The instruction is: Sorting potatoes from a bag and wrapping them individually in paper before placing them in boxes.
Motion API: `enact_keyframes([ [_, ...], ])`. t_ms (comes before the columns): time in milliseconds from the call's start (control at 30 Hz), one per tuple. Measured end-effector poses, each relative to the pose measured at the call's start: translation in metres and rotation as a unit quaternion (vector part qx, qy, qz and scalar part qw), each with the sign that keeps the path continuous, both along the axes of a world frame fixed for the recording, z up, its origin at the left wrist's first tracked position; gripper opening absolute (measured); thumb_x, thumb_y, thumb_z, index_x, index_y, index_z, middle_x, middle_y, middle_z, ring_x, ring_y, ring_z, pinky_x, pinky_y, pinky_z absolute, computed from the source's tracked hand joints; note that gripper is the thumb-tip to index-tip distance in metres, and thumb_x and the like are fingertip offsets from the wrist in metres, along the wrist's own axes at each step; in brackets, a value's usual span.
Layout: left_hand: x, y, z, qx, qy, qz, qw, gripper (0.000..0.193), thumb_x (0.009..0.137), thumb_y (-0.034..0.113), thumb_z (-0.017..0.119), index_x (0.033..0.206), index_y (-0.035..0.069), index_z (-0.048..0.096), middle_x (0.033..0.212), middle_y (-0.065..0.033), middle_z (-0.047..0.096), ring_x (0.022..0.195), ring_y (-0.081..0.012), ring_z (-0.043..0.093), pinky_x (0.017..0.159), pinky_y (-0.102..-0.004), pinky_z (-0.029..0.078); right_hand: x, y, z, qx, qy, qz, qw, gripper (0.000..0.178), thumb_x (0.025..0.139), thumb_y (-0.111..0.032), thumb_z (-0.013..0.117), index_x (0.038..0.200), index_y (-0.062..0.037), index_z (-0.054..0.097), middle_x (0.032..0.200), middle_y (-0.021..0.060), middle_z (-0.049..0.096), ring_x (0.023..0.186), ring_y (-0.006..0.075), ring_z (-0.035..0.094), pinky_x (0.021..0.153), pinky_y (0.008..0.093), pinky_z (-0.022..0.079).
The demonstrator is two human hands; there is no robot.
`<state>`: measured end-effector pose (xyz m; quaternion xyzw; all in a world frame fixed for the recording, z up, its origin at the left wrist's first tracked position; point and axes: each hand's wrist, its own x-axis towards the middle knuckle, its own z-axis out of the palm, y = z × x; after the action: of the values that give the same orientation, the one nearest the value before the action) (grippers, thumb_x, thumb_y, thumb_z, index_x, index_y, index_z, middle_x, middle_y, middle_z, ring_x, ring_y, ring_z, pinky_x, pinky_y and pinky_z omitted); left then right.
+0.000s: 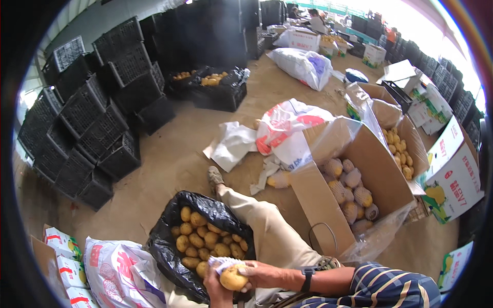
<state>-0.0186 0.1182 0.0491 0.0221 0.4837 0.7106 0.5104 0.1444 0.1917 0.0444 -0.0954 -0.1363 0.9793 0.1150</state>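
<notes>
Over my lap, a large yellow potato (234,278) sits between my two hands, with a white foam net sleeve (222,263) against its upper left side. My left hand (216,285) is closed on the foam net sleeve by the potato. From the right, the fingers of my right hand (261,275) wrap round the potato. Just beyond them stands a crate lined with a black plastic bag (163,226), holding several bare potatoes (204,237). To the right, an open cardboard box (321,205) contains several potatoes in foam nets (351,187).
A white printed sack (120,272) rests at my left beside small cartons (72,269). Stacked black crates (97,123) line the left. Another sack (287,123) and crumpled white sheeting (233,143) lie ahead. White cartons (452,174) stand at right; my outstretched leg (272,226) crosses the middle.
</notes>
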Motion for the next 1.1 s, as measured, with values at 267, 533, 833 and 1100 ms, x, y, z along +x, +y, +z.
enact_keyframes([
  [267, 0.013, 0.020, 0.032, -0.045, 0.373, 0.044, 0.926, 0.010, 0.100, 0.013, 0.069, 0.100, 0.003, 0.066, 0.095, -0.0043, 0.068, 0.089, -0.0143, 0.064, 0.084, -0.0332, 0.053, 0.002, 0.020, 0.017, 0.050, -0.201, -0.139, 0.968, 0.062, 0.096, -0.025, 0.080, 0.143, 0.0038, 0.051, 0.133, 0.0141, 0.064, 0.117, 0.0248, 0.070, 0.092, 0.0361, 0.065],
  [533, 0.050, 0.022, 0.035, -0.030, 0.757, -0.002, 0.653, 0.016, 0.092, 0.007, 0.073, 0.108, 0.004, 0.071, 0.093, -0.0092, 0.061, 0.087, -0.0295, 0.062, 0.078, -0.0420, 0.050, -0.007, 0.027, 0.014, 0.043, -0.243, -0.249, 0.937, 0.062, 0.091, -0.005, 0.081, 0.144, 0.0034, 0.051, 0.127, 0.0129, 0.066, 0.112, 0.0204, 0.070, 0.089, 0.0303, 0.063],
  [833, 0.103, 0.050, 0.031, 0.071, 0.751, -0.131, 0.643, 0.041, 0.092, 0.017, 0.073, 0.131, 0.004, 0.068, 0.116, -0.0195, 0.058, 0.106, -0.0382, 0.060, 0.091, -0.0486, 0.051, 0.074, 0.103, 0.042, 0.174, -0.259, -0.460, 0.831, 0.056, 0.092, -0.016, 0.082, 0.141, -0.0045, 0.058, 0.126, 0.0085, 0.069, 0.109, 0.0176, 0.070, 0.086, 0.0327, 0.061],
  [1100, 0.027, 0.009, -0.009, -0.101, 0.521, -0.085, 0.844, 0.026, 0.093, 0.003, 0.069, 0.119, 0.001, 0.069, 0.110, -0.0105, 0.065, 0.086, -0.0188, 0.071, 0.077, -0.0314, 0.059, 0.263, 0.219, 0.033, 0.514, -0.500, -0.636, 0.287, 0.058, 0.096, -0.018, 0.076, 0.147, 0.0026, 0.057, 0.144, 0.0209, 0.062, 0.130, 0.0295, 0.059, 0.112, 0.0435, 0.047],
])
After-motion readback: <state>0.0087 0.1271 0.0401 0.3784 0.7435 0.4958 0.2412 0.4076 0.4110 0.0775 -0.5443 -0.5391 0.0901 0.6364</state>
